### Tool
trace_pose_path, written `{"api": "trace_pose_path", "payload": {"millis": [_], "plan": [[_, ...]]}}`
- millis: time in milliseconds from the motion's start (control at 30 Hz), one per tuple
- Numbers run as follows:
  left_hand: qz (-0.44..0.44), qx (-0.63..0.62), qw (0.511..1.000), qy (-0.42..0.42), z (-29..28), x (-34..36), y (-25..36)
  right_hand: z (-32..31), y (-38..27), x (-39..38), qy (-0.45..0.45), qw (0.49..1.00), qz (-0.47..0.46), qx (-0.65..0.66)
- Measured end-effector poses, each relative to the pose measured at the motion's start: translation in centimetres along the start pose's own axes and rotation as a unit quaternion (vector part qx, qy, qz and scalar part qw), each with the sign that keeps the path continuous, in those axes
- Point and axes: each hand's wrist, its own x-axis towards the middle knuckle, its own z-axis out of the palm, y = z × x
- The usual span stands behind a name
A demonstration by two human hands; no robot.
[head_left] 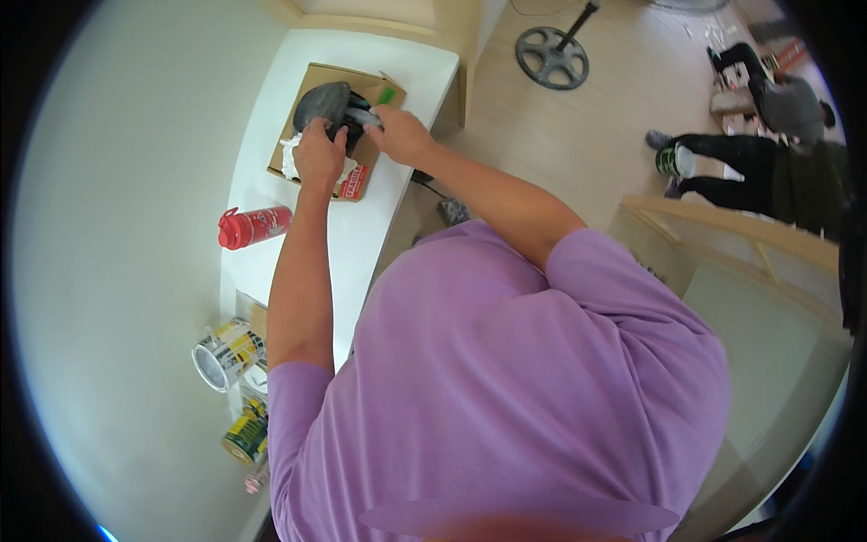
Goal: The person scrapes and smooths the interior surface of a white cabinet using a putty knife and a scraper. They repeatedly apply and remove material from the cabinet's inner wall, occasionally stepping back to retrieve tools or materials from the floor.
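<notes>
- Right now I see my left hand curled over the near side of a dark rounded object that sits in an open cardboard box.
- My right hand pinches a small grey piece against that object.
- Box rests at the white surface's far end.
- A red bottle lies nearer, well apart.
</notes>
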Motion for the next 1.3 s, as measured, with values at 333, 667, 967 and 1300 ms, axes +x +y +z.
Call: {"api": "trace_pose_path", "payload": {"millis": [333, 667, 967, 1300], "plan": [[0.174, -0.245, 0.950, 0.086, -0.2, -5.1, 4.1, -12.1, 1.8, -21.6, 0.010, 0.735, 0.133, 0.664], [0.250, -0.353, 0.833, -0.344, 5.1, -20.5, 18.6, -21.8, 2.5, -40.4, 0.254, 0.722, 0.039, 0.643], [0.302, -0.319, 0.810, -0.389, 12.4, -22.4, 35.7, -35.3, 12.7, -52.7, 0.435, 0.632, -0.001, 0.641], [0.355, -0.325, 0.732, -0.482, 20.0, -23.4, 53.5, -45.6, 19.9, -60.2, 0.546, 0.603, 0.017, 0.582]]}}
